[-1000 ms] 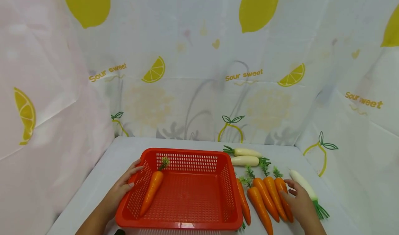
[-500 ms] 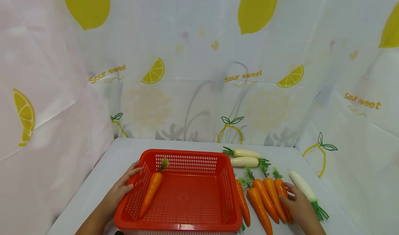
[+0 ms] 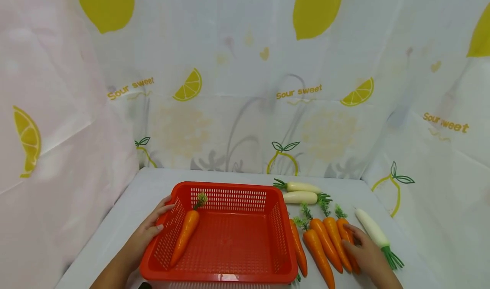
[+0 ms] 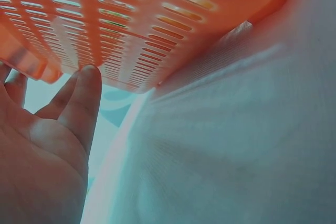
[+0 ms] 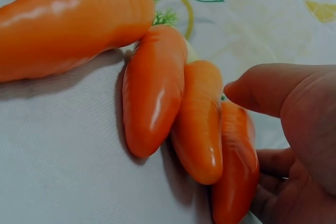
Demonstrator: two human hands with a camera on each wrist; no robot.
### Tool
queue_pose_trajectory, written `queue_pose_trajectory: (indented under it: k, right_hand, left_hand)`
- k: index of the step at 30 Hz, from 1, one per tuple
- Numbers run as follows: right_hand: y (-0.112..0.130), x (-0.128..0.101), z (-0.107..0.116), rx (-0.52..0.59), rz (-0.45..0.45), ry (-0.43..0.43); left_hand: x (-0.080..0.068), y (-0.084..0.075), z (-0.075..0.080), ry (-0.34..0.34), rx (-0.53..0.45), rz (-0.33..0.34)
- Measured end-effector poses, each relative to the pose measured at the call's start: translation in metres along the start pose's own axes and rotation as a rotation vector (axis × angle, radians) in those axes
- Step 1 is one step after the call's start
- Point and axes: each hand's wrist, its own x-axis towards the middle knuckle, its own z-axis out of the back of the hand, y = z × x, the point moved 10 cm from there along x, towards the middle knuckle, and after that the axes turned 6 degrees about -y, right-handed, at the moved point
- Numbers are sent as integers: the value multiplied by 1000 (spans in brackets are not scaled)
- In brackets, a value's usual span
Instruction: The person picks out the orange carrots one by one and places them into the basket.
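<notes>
A red plastic basket (image 3: 229, 276) with slotted walls stands left of centre in the head view. Inside it, along the left wall, lies one orange carrot (image 3: 185, 238) with a green top. My left hand (image 3: 147, 229) rests against the basket's left side with extended fingers; in the left wrist view a fingertip (image 4: 89, 74) meets the slotted wall. My right hand (image 3: 365, 250) is at the rightmost carrot (image 5: 235, 161) of a row beside the basket. Its thumb hovers over that carrot's upper end, while the other fingers lie along the far side, partly hidden.
More carrots (image 3: 320, 255) lie side by side right of the basket, one (image 3: 298, 248) close against its wall. Two white radishes (image 3: 304, 192) lie behind them, and another radish (image 3: 373, 229) is beyond my right hand. Lemon-printed cloth (image 3: 237, 123) encloses the white table (image 3: 157, 180).
My right hand has edged left and closer around the rightmost carrot, its fingertips now over it. My left hand stays at the basket, and the carrots lie as before.
</notes>
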Motion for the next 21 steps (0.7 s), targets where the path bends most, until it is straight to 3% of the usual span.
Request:
queue_pose_trajectory:
  k: [21]
  right_hand:
    - [-2, 3, 2, -25, -13, -4]
  left_hand:
    - [0, -1, 1, -24, 22, -4]
